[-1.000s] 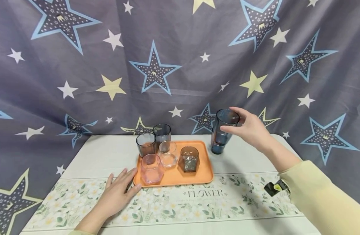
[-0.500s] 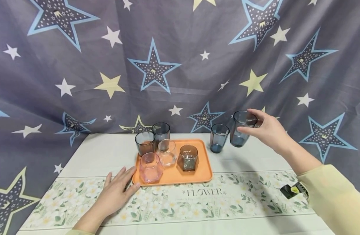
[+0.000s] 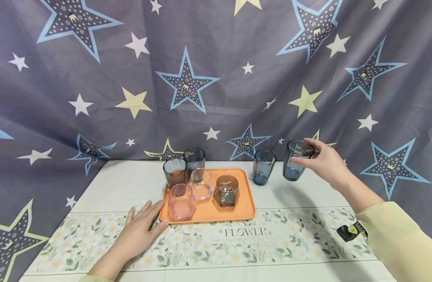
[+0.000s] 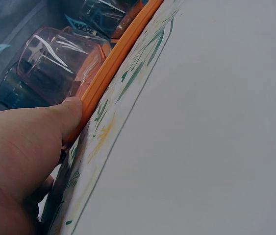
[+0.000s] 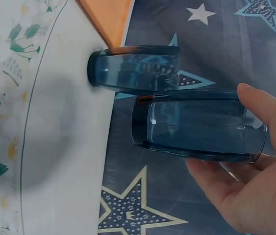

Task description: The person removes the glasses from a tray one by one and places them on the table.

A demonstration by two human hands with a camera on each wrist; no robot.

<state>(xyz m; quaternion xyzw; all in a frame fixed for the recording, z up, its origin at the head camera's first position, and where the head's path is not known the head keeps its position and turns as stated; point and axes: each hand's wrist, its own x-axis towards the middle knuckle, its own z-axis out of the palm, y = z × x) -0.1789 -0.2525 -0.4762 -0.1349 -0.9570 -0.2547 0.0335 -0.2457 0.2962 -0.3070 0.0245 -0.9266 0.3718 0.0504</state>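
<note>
My right hand grips a tall blue glass tumbler near its rim, thumb on one side and fingers on the other. In the right wrist view the held tumbler hangs above the white tabletop, base toward it. A matching blue tumbler stands upright on the table to its left. My left hand rests at the front left corner of the orange tray, fingers fairly straight. Its thumb lies against the tray's rim in the left wrist view.
On the tray stand a pink glass, a clear glass and a brown glass. Two dark grey tumblers are at its back left. A starry curtain hangs behind the table with its floral cloth.
My right hand has lifted one blue tumbler out of the other, carried it right, then lowered it a little. The other blue tumbler stays standing. My left hand has kept its place.
</note>
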